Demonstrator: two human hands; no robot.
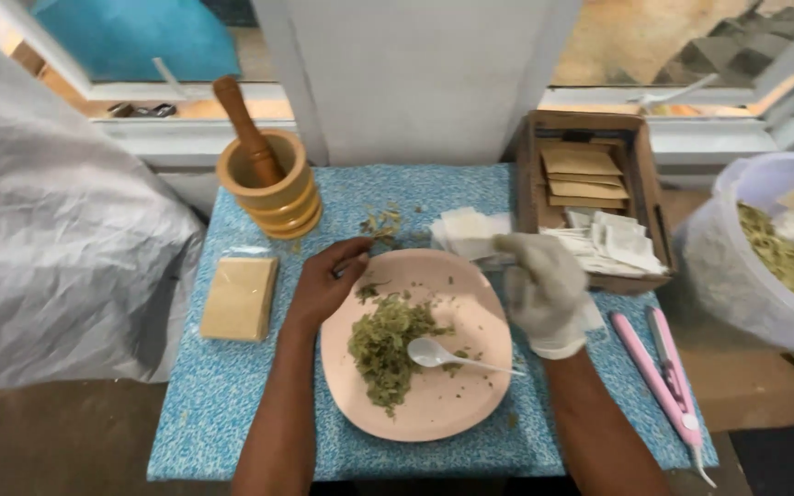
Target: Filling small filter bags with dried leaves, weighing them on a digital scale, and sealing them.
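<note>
Left hand (328,280), bare: fingers curled at far rim of pink plate (470,404), grip contents unclear. Right hand (544,289), white-gloved: pinching small white sachet (496,262). On plate: dried green leaves (386,344), white plastic spoon (443,355). Blue-patterned surface (204,404); wooden mortar (273,188) behind.

White wall pillar (413,78) between two daylit windows (153,41).

bare left hand (328,280) curled, gloved right hand (544,285) closed

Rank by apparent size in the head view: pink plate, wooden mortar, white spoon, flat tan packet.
1. pink plate
2. wooden mortar
3. flat tan packet, close to the mortar, so unsure
4. white spoon
</note>
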